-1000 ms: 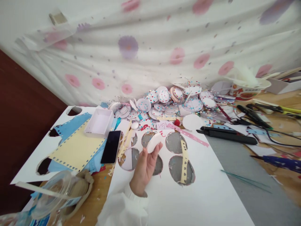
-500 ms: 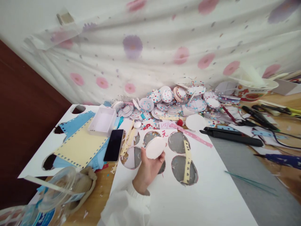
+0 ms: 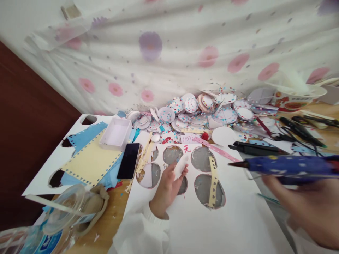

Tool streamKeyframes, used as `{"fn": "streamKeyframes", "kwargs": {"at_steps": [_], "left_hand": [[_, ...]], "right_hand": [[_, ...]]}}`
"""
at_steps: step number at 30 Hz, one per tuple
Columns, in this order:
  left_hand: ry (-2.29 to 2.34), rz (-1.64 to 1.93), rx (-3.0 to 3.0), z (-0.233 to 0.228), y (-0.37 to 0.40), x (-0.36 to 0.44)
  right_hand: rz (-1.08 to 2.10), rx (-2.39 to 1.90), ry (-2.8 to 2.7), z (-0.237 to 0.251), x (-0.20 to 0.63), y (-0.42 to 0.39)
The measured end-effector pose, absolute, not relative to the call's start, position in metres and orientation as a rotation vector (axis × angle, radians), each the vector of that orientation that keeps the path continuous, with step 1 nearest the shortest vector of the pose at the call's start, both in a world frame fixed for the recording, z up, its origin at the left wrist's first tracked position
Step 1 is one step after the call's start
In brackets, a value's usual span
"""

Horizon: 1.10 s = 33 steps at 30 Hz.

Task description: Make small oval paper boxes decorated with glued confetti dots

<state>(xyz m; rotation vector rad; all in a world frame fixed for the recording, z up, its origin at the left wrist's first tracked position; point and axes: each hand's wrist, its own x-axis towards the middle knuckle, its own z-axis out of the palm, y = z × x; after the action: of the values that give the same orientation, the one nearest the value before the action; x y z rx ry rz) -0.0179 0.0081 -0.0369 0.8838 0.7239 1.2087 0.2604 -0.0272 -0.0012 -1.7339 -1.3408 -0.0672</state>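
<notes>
White paper disc (image 3: 180, 165) pinched in left hand (image 3: 166, 188) above cut-out sheet (image 3: 212, 218); right hand (image 3: 309, 208) gripped blue glue gun (image 3: 288, 167), nozzle pointing at disc.

Matt paper disc (image 3: 180, 165); glossy blue plastic glue gun (image 3: 288, 167)

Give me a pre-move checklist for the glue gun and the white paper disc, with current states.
1. White paper disc gripped in left hand: ok.
2. Blue glue gun held in right hand: ok, though blurred.
3. Nozzle tip aimed toward the disc: ok; the two are apart.
4. Disc face turned to the nozzle: not ok, it shows nearly edge-on.
5. Black phone away from the nozzle: ok.
6. Glue ready at the tip: cannot tell.
</notes>
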Motion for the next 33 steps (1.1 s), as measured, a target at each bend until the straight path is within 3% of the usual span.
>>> {"fn": "streamKeyframes", "kwargs": {"at_steps": [4,9,23,33], "left_hand": [[0.813,1.169,1.019,-0.032,0.009,-0.02],[0.952,1.12,1.179,-0.024,0.01,-0.018],[1.043,1.04,1.206,-0.02,0.009,-0.017],[1.017,1.04,1.211,-0.02,0.009,-0.016]], "right_hand": [[-0.17,-1.608,-1.527,-0.025,0.239,-0.012],[-0.048,-1.545,-1.635,-0.04,0.23,-0.022],[-0.106,-1.549,-1.644,-0.036,0.225,-0.022],[0.049,-1.683,-1.563,-0.034,0.217,-0.027]]}}
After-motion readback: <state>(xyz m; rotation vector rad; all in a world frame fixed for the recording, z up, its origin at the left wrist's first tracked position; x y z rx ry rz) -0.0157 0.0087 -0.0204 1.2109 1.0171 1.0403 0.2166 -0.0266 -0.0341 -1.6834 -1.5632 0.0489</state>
